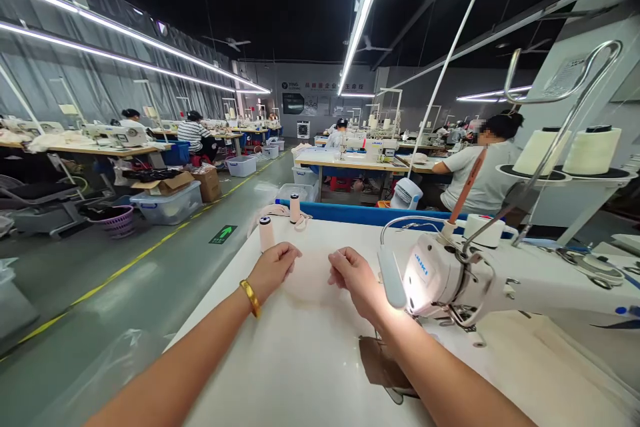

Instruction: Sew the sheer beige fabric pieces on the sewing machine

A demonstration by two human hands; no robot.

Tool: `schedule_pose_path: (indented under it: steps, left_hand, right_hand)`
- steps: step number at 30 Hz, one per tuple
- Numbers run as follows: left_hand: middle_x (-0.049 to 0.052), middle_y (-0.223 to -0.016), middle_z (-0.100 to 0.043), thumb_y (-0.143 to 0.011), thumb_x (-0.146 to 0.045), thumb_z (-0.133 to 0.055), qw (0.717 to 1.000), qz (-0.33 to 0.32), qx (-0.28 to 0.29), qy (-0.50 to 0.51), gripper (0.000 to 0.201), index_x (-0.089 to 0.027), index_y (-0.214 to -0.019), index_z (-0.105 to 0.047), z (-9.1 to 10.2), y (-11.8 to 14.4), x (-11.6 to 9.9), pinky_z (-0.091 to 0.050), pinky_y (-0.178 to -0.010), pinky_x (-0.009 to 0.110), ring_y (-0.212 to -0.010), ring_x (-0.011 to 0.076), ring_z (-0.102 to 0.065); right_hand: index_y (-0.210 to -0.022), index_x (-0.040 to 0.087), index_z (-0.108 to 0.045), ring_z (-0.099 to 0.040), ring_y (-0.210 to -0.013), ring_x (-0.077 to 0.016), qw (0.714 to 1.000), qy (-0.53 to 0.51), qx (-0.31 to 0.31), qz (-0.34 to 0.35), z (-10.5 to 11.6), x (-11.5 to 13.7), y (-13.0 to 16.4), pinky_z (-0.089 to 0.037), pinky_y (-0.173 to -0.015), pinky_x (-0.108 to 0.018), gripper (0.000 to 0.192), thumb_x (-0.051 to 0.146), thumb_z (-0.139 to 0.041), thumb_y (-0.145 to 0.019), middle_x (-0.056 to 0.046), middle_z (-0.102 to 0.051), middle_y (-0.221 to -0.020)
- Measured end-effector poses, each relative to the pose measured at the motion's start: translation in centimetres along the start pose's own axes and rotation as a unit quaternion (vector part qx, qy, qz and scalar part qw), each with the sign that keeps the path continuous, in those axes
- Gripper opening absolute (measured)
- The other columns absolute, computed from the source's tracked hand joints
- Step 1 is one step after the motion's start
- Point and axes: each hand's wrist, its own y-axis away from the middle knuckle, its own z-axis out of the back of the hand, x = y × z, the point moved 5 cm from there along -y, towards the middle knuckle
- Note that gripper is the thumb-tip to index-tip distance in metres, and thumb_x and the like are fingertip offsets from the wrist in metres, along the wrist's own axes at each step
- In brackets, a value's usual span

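My left fingers [289, 255] are curled in and pinched on the left edge of a thin, pale piece of fabric [313, 275], and my right fingers [339, 261] are pinched the same way on its right edge. The fabric is stretched between them, so its long axis runs left to right across the bench [300, 360], and it lies flat just nearer to me than my fingertips. It is so close in colour to the bench top that I cannot make out its near edge.

Both hands sit level with each other, neither one nearer to the piece. My left hand [273, 270] has its back turned up, with a gold bangle [251, 297] on the wrist; the forearm comes in from the near left. My right hand [356, 279] mirrors it, its forearm coming in from the near right and passing over a dark scrap [383, 367] on the bench.

Just right of my right hand is the white sewing machine [450, 273] with its lamp lit. Far of my left hand stand two thread spools [267, 233], with a blue bench edge [370, 215] beyond them. Further off, other people sit at rows of machines along a grey aisle [150, 267].
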Motion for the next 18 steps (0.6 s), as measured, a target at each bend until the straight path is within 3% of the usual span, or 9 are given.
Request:
schedule_pose_path:
  steps: [5,9,12,15,17,18]
  left_hand:
    - [-0.001,-0.062,-0.057,-0.093,-0.043,-0.045,0.992,0.003,-0.079,-0.098,0.028,-0.023,-0.080,-0.060,-0.2,-2.2,1.8,-0.035,-0.056,0.027,-0.059,0.0181,-0.051]
    - [0.002,-0.064,-0.060,-0.096,-0.039,-0.044,0.975,-0.006,-0.119,-0.185,0.032,-0.023,-0.070,-0.052,-0.4,-2.9,3.1,-0.033,-0.057,0.030,-0.064,0.0216,-0.055]
    - [0.004,-0.071,-0.065,-0.095,-0.038,-0.048,0.961,-0.029,-0.141,-0.235,0.024,-0.023,-0.079,-0.059,-0.4,-3.1,3.6,-0.041,-0.063,0.032,-0.071,0.0252,-0.061]
    - [0.013,-0.104,-0.071,-0.090,-0.032,-0.053,0.946,-0.099,-0.157,-0.265,0.026,-0.020,-0.109,-0.065,-0.2,-2.9,2.9,-0.049,-0.089,0.044,-0.105,0.0336,-0.065]
    - [0.016,-0.125,-0.067,-0.087,-0.026,-0.052,0.938,-0.169,-0.148,-0.265,0.035,-0.021,-0.119,-0.064,-0.4,-2.6,1.8,-0.040,-0.110,0.052,-0.129,0.0362,-0.055]
    - [0.015,-0.129,-0.066,-0.086,-0.025,-0.051,0.936,-0.203,-0.130,-0.258,0.034,-0.022,-0.117,-0.066,-0.6,-2.4,1.4,-0.036,-0.114,0.054,-0.131,0.0365,-0.054]
  right_hand:
    - [-0.084,0.024,-0.052,-0.053,-0.054,-0.0136,0.990,0.113,-0.077,0.019,-0.1,-1.1,-4.6,-0.039,-0.059,-0.028,0.024,0.046,-0.059,-0.089,0.006,-0.056,-0.070]
    - [-0.084,0.024,-0.052,-0.054,-0.060,-0.0164,0.973,0.206,-0.101,0.022,0.3,-2.0,-6.5,-0.038,-0.058,-0.028,0.017,0.038,-0.059,-0.091,0.004,-0.057,-0.073]
    - [-0.088,0.024,-0.055,-0.057,-0.069,-0.0188,0.958,0.264,-0.106,0.025,0.5,-2.4,-7.0,-0.038,-0.061,-0.028,0.013,0.034,-0.061,-0.092,0.000,-0.061,-0.079]
    - [-0.107,0.021,-0.060,-0.060,-0.074,-0.0217,0.944,0.310,-0.109,0.021,0.5,-2.2,-6.5,-0.044,-0.067,-0.033,0.016,0.032,-0.062,-0.095,-0.003,-0.065,-0.083]
    - [-0.121,0.016,-0.060,-0.065,-0.079,-0.0233,0.936,0.334,-0.113,0.019,0.5,-1.6,-5.5,-0.051,-0.073,-0.038,0.027,0.029,-0.063,-0.098,-0.006,-0.068,-0.089]
    - [-0.125,0.014,-0.060,-0.067,-0.085,-0.0237,0.931,0.345,-0.115,0.025,0.7,-1.1,-4.8,-0.055,-0.077,-0.040,0.030,0.030,-0.064,-0.099,-0.008,-0.070,-0.098]
